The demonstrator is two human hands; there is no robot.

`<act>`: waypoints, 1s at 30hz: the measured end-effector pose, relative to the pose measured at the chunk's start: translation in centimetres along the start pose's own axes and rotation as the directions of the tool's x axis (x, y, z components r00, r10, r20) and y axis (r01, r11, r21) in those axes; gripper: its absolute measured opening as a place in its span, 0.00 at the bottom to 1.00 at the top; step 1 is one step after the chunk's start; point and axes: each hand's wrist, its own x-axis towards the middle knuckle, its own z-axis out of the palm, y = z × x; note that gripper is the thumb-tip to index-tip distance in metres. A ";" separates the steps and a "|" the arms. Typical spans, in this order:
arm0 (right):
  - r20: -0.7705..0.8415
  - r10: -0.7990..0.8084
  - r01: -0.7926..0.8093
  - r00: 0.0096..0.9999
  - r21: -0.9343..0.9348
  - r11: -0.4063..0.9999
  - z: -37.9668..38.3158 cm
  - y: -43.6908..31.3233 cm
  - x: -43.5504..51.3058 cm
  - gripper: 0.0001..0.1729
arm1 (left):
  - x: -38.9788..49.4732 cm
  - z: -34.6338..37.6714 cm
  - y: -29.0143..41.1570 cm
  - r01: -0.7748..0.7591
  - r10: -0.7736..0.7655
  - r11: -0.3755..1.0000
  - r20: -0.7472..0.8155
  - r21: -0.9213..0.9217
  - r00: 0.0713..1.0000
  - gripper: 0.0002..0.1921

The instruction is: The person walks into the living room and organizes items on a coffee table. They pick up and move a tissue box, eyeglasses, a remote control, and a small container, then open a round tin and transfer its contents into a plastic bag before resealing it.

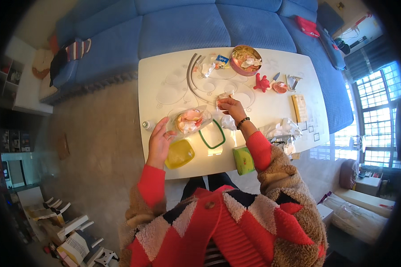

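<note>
My left hand touches the left side of a clear plastic bag with pink and white contents, its fingers spread; whether it grips the film is hard to tell. My right hand, a dark beaded bracelet at the wrist, pinches a small clear packet over the middle of the table. Below the bag lie a yellow plastic container and a green rectangular ring. Crumpled white tissue rests just under my right hand.
The white table also bears a round tin, a red figure, a knife, a cut fruit piece, a green tissue pack and a small white-capped bottle. A blue sofa stands along the far edge.
</note>
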 end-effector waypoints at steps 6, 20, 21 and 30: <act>-0.090 -0.389 0.242 0.917 -0.649 0.721 -4.3 2.5 8.9 0.14 | -0.2 2.4 0.0 0.004 -0.004 1.000 -0.060 0.000 0.998 0.21; 0.228 -0.576 0.274 0.785 -0.962 -0.008 -3.9 -3.0 23.6 0.33 | -1.1 3.4 -0.4 -0.038 0.037 0.999 -0.211 -0.002 0.977 0.23; 0.235 -0.476 0.246 0.847 -0.968 -0.039 -3.6 -3.6 24.7 0.41 | -1.2 3.4 -0.4 -0.046 0.044 0.999 -0.211 -0.004 0.977 0.24; 0.275 -0.160 0.277 0.948 -0.961 -0.012 -3.3 -3.7 29.3 0.32 | -1.1 3.9 -0.7 -0.072 0.068 0.997 -0.213 -0.013 0.975 0.23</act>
